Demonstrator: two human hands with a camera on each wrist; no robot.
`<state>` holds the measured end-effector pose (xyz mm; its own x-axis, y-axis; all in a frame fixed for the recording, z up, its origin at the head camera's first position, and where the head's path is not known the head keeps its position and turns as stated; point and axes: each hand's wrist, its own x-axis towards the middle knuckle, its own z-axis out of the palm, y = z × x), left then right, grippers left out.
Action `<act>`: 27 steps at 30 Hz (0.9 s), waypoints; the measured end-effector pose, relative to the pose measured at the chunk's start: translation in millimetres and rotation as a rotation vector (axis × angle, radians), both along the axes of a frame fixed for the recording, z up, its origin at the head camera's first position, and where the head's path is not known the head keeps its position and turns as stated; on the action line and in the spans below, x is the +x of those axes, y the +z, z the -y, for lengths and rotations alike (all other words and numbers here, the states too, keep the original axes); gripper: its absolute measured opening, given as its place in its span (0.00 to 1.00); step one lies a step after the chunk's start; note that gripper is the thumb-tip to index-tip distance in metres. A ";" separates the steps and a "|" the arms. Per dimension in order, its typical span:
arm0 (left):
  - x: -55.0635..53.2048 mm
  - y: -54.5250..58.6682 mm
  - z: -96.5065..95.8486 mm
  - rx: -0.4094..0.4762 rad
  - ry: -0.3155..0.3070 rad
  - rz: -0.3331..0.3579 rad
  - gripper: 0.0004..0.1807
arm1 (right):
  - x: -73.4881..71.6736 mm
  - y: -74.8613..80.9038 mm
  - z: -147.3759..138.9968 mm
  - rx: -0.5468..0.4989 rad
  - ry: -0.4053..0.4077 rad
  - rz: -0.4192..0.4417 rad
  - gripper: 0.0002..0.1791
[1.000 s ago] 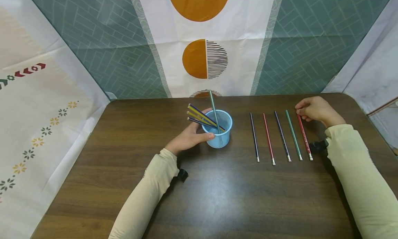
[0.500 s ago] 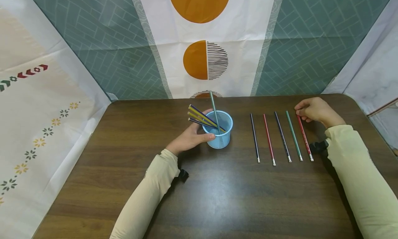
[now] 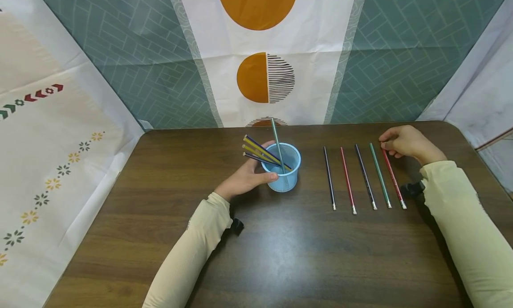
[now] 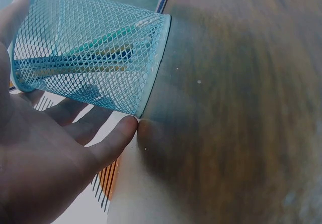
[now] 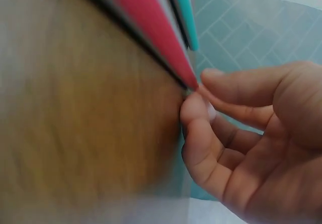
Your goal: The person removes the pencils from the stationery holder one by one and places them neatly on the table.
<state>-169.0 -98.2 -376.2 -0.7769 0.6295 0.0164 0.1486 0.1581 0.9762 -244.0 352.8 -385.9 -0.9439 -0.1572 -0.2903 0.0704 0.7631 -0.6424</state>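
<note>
My left hand (image 3: 249, 178) grips a light blue mesh pencil cup (image 3: 285, 183) from its left side, thumb at the near rim and fingers behind. The cup stands upright; in the left wrist view its mesh wall (image 4: 95, 58) shows pencils inside. Several pencils lean in it: dark blue and yellow ones (image 3: 262, 148) to the left, a green one (image 3: 275, 136) more upright. At the right, my right hand (image 3: 409, 143) pinches the far end of a red pencil (image 3: 393, 178) lying on the table, also seen up close as a red pencil (image 5: 151, 22).
Left of the pinched pencil lie a green pencil (image 3: 380, 176), a dark blue one (image 3: 365, 176), a red one (image 3: 348, 181) and a dark one (image 3: 330, 178), roughly parallel, eraser ends nearest me. The brown table (image 3: 276, 263) ends at a patterned cloth backdrop (image 3: 160, 89).
The far end of the rightmost red pencil has shifted slightly left with my right hand, so it slants a bit more. My left hand and the cup stay in place.
</note>
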 end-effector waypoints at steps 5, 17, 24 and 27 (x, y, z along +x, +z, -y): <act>-6.5 -17.8 4.1 0.001 0.010 -0.011 0.49 | 3.8 11.6 0.4 0.030 -0.004 -0.014 0.21; -9.7 -22.2 3.8 0.008 0.007 -0.050 0.48 | 34.5 77.4 30.9 -0.014 -0.037 -0.245 0.24; -8.2 -22.8 4.6 0.003 0.011 -0.037 0.48 | 49.0 114.7 94.6 -0.080 0.051 -0.360 0.20; -6.9 -22.0 3.7 0.004 0.016 -0.027 0.47 | 49.5 123.1 124.6 -0.099 0.096 -0.356 0.19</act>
<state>-175.9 -102.0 -398.2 -0.7861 0.6168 0.0398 0.1723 0.1568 0.9725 -194.5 228.3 -262.9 -0.9625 -0.2611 0.0737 -0.2392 0.6886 -0.6845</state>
